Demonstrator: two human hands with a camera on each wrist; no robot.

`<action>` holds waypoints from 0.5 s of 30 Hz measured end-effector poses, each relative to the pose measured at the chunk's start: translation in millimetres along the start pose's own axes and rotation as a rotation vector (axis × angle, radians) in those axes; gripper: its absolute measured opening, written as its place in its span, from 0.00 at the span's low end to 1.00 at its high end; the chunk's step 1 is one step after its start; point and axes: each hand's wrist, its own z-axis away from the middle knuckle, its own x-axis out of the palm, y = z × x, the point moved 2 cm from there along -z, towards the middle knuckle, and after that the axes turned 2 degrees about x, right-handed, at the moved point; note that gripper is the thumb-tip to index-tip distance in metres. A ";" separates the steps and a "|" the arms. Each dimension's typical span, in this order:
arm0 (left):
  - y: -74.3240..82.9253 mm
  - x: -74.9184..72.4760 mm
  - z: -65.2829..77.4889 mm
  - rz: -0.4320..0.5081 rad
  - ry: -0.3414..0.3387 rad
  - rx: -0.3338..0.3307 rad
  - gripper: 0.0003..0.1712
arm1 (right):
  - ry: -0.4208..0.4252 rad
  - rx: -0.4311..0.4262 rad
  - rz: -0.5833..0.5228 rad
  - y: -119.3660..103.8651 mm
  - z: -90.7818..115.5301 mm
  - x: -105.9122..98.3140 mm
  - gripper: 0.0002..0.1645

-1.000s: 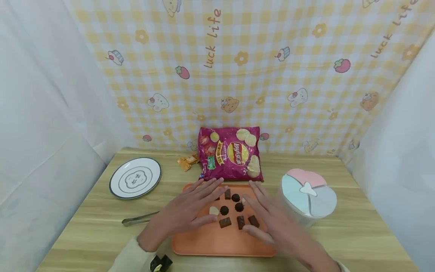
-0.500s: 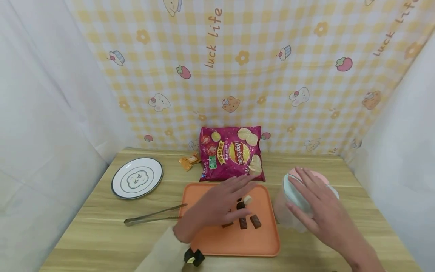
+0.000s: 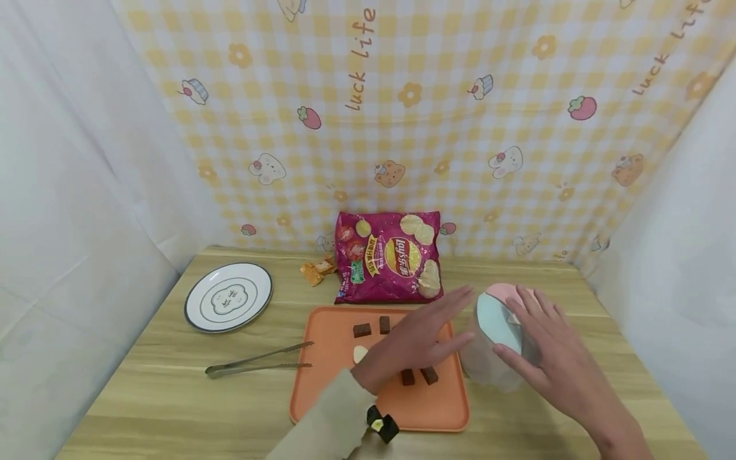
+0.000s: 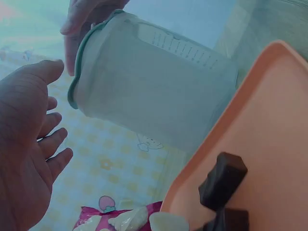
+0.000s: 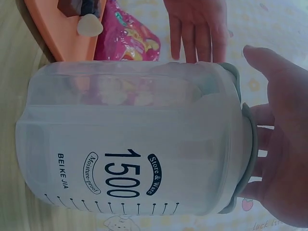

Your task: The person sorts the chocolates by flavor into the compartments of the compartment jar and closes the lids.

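Your L hand is hovering over the tray, fingers released, w/ no obj. grasped. Your R hand is spanning the container lid, fingers released; can't tell contact. Container is standing R of tray; tongs are lying L.

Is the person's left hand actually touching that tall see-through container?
Apart. The left wrist view shows it: the patterned cloth is visible in the gap between the left hand and the container.
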 end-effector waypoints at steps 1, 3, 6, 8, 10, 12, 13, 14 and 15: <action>-1.1 1.5 -3.5 0.035 0.001 -0.007 0.39 | 0.002 -0.001 0.002 0.4 0.0 0.9 0.52; -3.4 4.5 -10.1 0.106 0.005 -0.016 0.37 | 0.008 -0.006 0.013 1.6 0.3 2.8 0.53; -5.1 10.1 -17.7 0.213 0.008 -0.008 0.35 | 0.024 -0.012 0.026 4.4 1.3 5.9 0.54; -5.7 15.1 -21.5 0.269 0.004 0.009 0.34 | 0.031 -0.014 0.034 6.3 1.9 8.6 0.55; -6.3 20.1 -24.6 0.297 -0.002 0.026 0.32 | 0.040 -0.017 0.042 8.1 2.1 11.4 0.55; -6.9 24.0 -26.1 0.311 -0.006 0.032 0.31 | 0.052 -0.021 0.053 9.4 2.5 14.2 0.55; -7.3 25.5 -26.6 0.320 -0.005 0.032 0.31 | 0.058 -0.024 0.064 9.9 2.5 15.6 0.54; -7.7 26.6 -26.9 0.328 -0.001 0.030 0.31 | 0.066 -0.027 0.072 10.3 2.5 16.9 0.54; -8.2 27.4 -27.2 0.335 0.005 0.029 0.30 | 0.073 -0.030 0.079 11.1 2.5 18.0 0.54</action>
